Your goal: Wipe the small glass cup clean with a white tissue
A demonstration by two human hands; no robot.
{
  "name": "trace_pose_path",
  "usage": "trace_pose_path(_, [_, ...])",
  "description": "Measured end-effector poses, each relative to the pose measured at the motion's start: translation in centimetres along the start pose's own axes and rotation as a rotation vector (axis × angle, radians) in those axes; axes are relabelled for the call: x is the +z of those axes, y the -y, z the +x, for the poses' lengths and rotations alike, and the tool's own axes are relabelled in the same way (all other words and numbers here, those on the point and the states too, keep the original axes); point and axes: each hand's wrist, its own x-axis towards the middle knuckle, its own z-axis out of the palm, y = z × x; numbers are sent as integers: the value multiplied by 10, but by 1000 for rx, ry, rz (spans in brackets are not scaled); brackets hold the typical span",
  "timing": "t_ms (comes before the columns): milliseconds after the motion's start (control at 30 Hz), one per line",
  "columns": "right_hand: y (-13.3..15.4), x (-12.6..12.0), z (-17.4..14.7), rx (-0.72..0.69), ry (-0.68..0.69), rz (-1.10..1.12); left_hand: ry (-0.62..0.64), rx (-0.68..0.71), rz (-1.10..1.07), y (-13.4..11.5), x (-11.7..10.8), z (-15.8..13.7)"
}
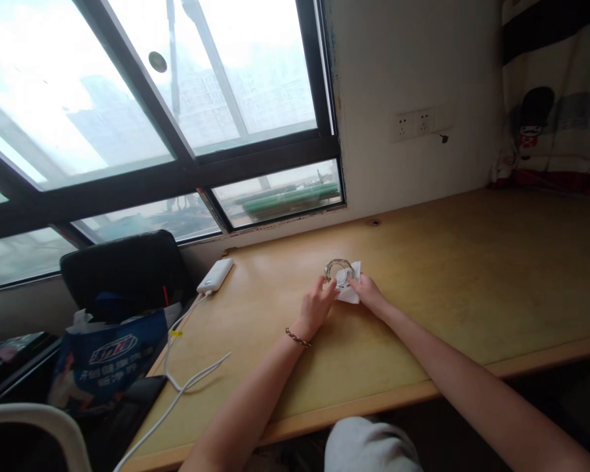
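Above the wooden desk (403,262), my left hand (316,304) closes its fingers on the left side of a shiny metallic bangle (339,261). A braided bracelet circles my left wrist. My right hand (371,293) pinches a white tissue (350,294), with its thumb toward the bangle. Part of the tissue shows inside the ring and part hangs below it. The fingertips of both hands are close together and partly hidden by the tissue and the bangle.
A white power bank (216,275) with a white cable (179,388) lies at the desk's left. Beyond that edge are a black chair (125,265) and a blue printed bag (111,360). Wall sockets (413,123) and a curtain (553,98) are at the back right.
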Motion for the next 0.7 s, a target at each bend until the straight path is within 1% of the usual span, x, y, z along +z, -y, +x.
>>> trace_pose_path(133, [-5, -1, 3, -46, -41, 5, -147, -14, -367, 0, -2, 0])
trace_pose_path(233, [-12, -2, 6, -38, -99, -20, -189, -59, -553, -5, 0, 1])
trace_pose_path(300, [-15, -2, 7, -39, -120, -73, -201, -137, -682, -7, 3, 1])
trace_pose_path(367, [-16, -2, 6, -72, -114, -130, -188, -251, -844, -7, 7, 2])
trace_pose_path(433, [-14, -2, 4, -139, -90, -176, -135, -354, -976, -4, 12, 2])
trace_pose_path(500, [-11, -2, 2, -201, -74, -196, -82, -404, -1047, -3, 15, 3])
trace_pose_path(567, [-8, -4, 0, -228, -78, -183, -41, -428, -1106, -2, 17, 3])
trace_pose_path(633, [-4, -6, -1, -211, -99, -131, -22, -458, -1209, -2, 18, 3])
trace_pose_path(700, [-2, -8, 0, -127, -95, -28, -23, -483, -1355, -2, 18, 3])
